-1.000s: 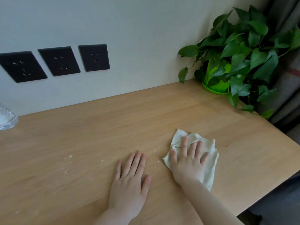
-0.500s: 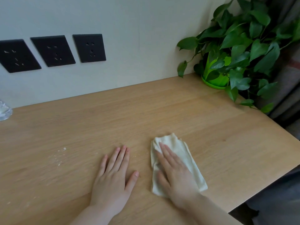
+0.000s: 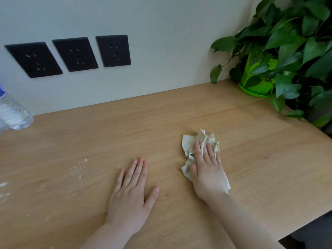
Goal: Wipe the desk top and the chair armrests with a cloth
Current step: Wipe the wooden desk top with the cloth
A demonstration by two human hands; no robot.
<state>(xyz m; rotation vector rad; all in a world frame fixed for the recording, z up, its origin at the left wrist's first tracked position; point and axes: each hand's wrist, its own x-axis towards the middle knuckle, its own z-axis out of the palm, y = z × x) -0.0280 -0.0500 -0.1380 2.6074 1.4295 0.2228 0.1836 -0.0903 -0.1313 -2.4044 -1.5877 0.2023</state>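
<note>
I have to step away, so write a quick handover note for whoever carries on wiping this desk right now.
Right hand: pressed flat on the crumpled cloth, on the desk top right of centre.
Left hand: empty, palm flat on the desk.
Done: the patch around the cloth looks clean.
Left: white crumbs to the left of the left hand, more specks at the left edge, and the area by the water bottle and the potted plant. The chair armrests are not in view; I cannot tell whether they have been wiped.
</note>
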